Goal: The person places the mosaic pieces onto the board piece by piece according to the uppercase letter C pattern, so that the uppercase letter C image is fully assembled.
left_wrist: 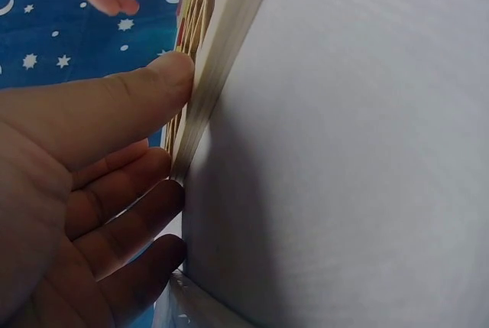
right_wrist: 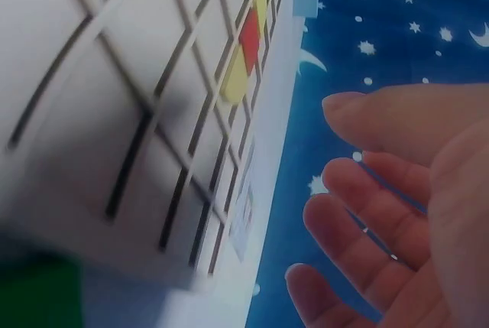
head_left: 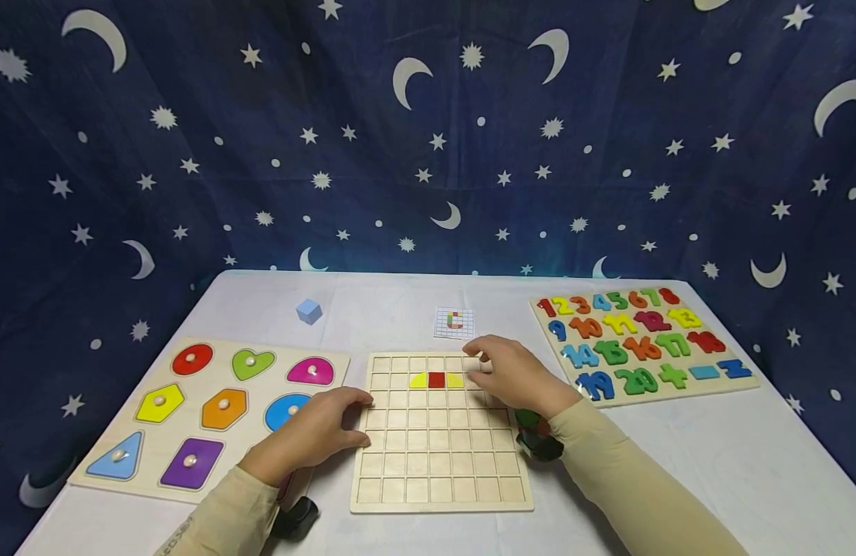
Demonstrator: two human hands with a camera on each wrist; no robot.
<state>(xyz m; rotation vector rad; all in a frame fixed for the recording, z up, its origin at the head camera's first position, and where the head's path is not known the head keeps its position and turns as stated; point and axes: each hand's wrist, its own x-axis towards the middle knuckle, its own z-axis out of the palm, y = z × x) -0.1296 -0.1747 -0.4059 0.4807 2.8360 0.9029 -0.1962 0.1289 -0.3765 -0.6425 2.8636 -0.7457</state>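
L grip (head_left: 308,431) parted, no hold, wooden grid board (head_left: 441,465) at fingertips. R grip (head_left: 516,377) half-parted, empty, red sq. tile (head_left: 437,380) to its L.

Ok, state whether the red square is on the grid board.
On: the red square sits between yellow pieces on the grid board.

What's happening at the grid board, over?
Left hand at left edge of grid board. Right hand empty, hiding some of board's upper right. Red square between two yellow pieces.
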